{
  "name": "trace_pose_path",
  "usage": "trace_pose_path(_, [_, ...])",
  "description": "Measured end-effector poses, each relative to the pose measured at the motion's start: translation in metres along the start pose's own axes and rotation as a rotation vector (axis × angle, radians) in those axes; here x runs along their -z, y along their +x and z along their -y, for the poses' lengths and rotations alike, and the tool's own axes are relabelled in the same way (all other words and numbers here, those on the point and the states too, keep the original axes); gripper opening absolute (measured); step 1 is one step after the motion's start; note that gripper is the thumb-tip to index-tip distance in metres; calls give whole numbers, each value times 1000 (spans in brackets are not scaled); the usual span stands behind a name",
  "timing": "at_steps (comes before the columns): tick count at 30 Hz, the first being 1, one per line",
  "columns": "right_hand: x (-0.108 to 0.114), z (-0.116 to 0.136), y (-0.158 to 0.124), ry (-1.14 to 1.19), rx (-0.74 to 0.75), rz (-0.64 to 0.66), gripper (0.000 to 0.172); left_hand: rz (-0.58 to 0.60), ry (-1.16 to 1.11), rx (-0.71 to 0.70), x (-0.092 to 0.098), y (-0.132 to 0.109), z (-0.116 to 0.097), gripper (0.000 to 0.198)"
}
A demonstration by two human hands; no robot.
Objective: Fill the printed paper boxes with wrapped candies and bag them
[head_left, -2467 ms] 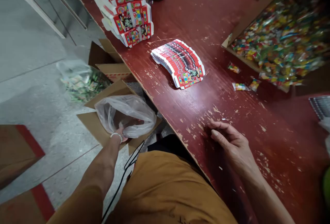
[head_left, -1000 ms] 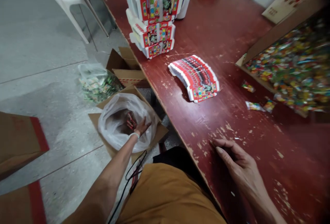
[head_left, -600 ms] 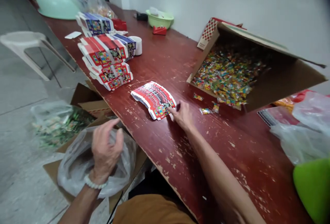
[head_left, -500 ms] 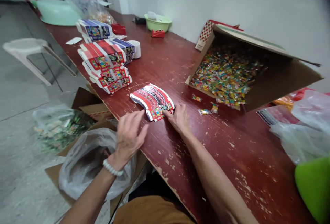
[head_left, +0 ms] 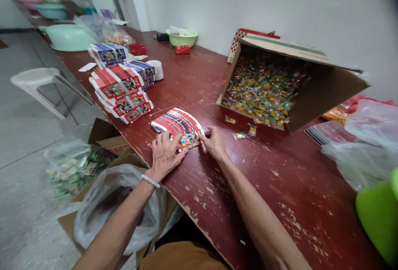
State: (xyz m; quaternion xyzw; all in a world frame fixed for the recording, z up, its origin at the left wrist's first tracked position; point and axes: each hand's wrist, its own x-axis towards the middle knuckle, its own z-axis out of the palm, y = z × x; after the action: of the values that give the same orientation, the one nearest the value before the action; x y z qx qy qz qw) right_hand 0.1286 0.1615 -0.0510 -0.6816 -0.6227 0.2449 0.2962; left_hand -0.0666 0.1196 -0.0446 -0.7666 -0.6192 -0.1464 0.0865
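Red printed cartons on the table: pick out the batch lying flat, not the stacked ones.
The fanned batch between the left hand and right hand, both touching it; the other cartons sit piled in a stack beside it.

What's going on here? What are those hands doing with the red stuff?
A person has both hands on a curved pile of flat red printed cartons on a worn red table. The left hand, with a beaded bracelet, lies across the pile, and the right hand is at its edge. Folded boxes stand stacked nearby. A tipped cardboard box holds wrapped sweets. A plastic bag sits beside the table.
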Motion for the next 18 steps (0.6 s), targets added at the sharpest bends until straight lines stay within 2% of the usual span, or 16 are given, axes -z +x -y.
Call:
trace_pose_path(4, [4, -3, 16, -17, 144, 82, 88, -45, -38, 55, 4, 14, 9, 79])
trace_pose_path(6, [4, -5, 26, -37, 266, 147, 97, -38, -66, 103, 8, 25, 19, 80])
trace_pose_path(8, [5, -6, 37, -51, 370, 215, 105, 22, -115, 169, 11, 41, 30, 77])
trace_pose_path(11, [5, -5, 52, -66, 445, 297, 115, 165, -193, 242, 10, 70, 47, 74])
trace_pose_path(13, [5, -3, 58, -68, 460, 323, 116, 238, -221, 270, 7, 90, 56, 79])
trace_pose_path(16, [6, 0, 61, -62, 479, 360, 115, 295, -258, 318, 0, 114, 67, 91])
trace_pose_path(18, [8, 1, 61, -57, 488, 380, 115, 292, -299, 353, -4, 127, 71, 91])
